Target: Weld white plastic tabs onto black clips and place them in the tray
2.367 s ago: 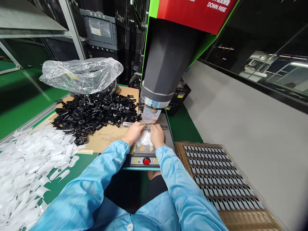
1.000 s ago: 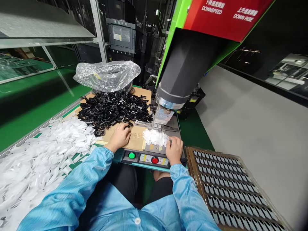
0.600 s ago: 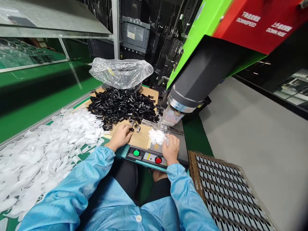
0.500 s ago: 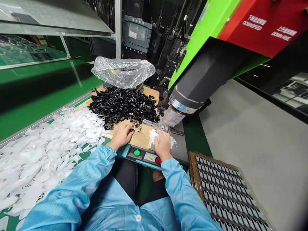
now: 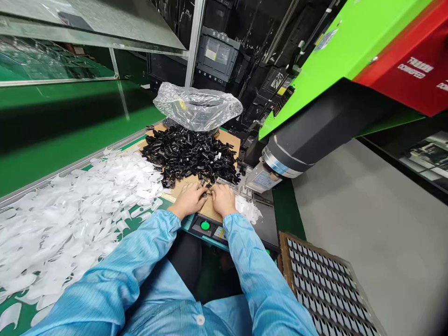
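My left hand (image 5: 191, 199) is closed over the cardboard, its thumb and fingertips on a small black plastic part (image 5: 205, 193). Close against it on the right, my right hand (image 5: 224, 199) has its fingers bent and pressed together at the same spot. Whatever sits in its fingertips is hidden. Just beyond both hands lies a heap of small black plastic parts (image 5: 191, 156), a few of them loose at its near edge. Right of my right hand is a small pile of thin white pieces (image 5: 248, 209).
A large spread of translucent white pieces (image 5: 80, 205) covers the left table. Clear plastic bag (image 5: 199, 109) stands behind the black heap. A green and red machine's black head (image 5: 297, 140) overhangs the right. A green button (image 5: 205, 225) faces me; a filled tray (image 5: 325, 280) is lower right.
My right hand has left the white pieces and moved left to meet my left hand. The left hand has shifted little. The view has turned, so the scene sits further right.
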`<state>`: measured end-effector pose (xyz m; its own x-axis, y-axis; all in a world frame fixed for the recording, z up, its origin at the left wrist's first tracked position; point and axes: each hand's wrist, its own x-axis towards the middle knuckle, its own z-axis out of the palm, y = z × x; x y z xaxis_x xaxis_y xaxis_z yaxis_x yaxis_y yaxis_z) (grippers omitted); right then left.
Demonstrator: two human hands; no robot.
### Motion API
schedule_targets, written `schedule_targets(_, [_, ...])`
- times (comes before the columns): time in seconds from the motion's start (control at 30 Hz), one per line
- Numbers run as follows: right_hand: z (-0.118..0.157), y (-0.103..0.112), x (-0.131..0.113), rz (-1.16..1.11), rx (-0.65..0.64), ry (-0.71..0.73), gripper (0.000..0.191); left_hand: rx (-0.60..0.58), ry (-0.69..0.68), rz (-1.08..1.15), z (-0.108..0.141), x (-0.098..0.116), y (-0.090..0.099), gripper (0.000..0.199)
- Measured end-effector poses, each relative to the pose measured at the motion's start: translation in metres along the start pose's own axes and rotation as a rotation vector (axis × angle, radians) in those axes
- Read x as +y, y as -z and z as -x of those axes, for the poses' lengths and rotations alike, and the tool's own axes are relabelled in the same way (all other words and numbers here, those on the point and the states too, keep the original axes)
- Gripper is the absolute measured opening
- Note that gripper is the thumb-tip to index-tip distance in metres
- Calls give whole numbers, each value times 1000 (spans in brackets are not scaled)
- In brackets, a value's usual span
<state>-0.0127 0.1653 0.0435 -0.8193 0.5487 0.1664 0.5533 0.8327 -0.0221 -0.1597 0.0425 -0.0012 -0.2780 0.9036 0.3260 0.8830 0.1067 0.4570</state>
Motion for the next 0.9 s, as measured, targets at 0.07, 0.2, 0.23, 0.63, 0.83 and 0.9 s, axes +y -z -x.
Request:
schedule_targets(0.07, [4, 0, -1, -18, 21, -17, 28, 0, -16, 22, -2, 1, -3, 31])
schedule_targets(0.2, [12, -1, -3, -45, 46, 16, 27, 14, -57, 127, -4, -1, -4, 21])
schedule_targets(0.23, [14, -2, -3, -41, 41, 30, 26, 22, -49, 136, -3, -1, -3, 21])
schedule_targets(0.63, [61, 15, 58, -415, 343, -171, 30, 7, 93, -94, 6, -21, 22, 32])
schedule_targets(0.83, [81, 5, 125, -384, 464, -409, 26, -50, 81, -132, 7, -29, 19, 34])
schedule_targets(0.9, [80, 1, 135, -368, 453, -437, 29, -60, 68, -140, 7, -34, 19, 34])
